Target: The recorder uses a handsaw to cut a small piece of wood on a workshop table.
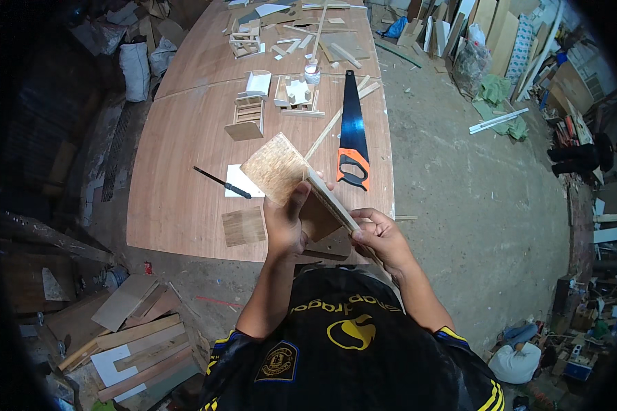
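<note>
Over the near edge of the wooden table, I hold a wooden panel assembly (273,166). It has a light, square-looking panel at its upper left, a long narrow edge slanting down to the right and a browner panel beneath. My left hand (285,222) is closed on it, thumb against the light panel. The fingers of my right hand (384,240) pinch the lower end of the narrow edge. A handsaw (353,130) with an orange and black handle lies just beyond. Left of my left hand are a thin square wood piece (243,227) and a slim black tool (223,183) partly on white paper (241,177).
Small slatted wooden models (247,118) stand farther up the table (178,171), near a small white-topped jar (312,72). Wood strips and offcuts (291,44) cover the far end. Boards (140,342) are piled on the floor at lower left. More boards (504,34) lean at far right.
</note>
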Demonstrator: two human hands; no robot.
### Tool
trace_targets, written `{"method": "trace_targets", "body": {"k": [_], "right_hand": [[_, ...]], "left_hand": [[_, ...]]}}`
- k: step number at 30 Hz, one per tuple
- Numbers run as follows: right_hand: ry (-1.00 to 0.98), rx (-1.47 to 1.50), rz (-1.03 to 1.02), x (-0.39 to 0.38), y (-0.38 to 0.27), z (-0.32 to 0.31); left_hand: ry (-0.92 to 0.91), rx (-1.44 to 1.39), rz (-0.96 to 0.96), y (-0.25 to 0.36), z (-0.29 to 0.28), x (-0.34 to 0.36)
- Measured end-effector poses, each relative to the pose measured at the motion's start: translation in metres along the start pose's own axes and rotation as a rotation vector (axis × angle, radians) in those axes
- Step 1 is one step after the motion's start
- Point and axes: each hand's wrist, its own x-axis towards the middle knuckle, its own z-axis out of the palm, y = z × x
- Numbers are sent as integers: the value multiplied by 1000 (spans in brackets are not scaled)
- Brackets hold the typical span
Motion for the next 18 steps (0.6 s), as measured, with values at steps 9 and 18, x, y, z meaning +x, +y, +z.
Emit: {"method": "trace_targets", "body": {"k": [9,18], "right_hand": [[-11,-204,-29,-3,-11,11],[-82,-260,-117,-21,-29,21]], "left_hand": [[3,-151,57,-4,-14,-2],[-47,-286,167,6,-16,-12]]}}
